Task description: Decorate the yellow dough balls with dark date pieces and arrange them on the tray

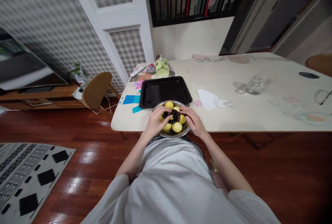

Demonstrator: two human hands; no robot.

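Note:
A round metal bowl (pixel 172 135) at the table's front edge holds several yellow fruits (pixel 177 127). On top of the fruits lies a bunch of dark, shiny purple-black pieces (pixel 174 116), too small to name. My left hand (pixel 156 120) is curled at the bowl's left side, its fingers and thumb closed on the dark bunch. From the right, my right hand (pixel 193 119) reaches over the rim with its fingertips against the bunch's right side and the fruits.
Just behind the bowl is a black tray (pixel 166 91). White paper (pixel 209 99), a glass cup (pixel 254 85) and a green paper box (pixel 162 67) stand on the table (pixel 259 117). A wooden chair (pixel 97 91) is at the left.

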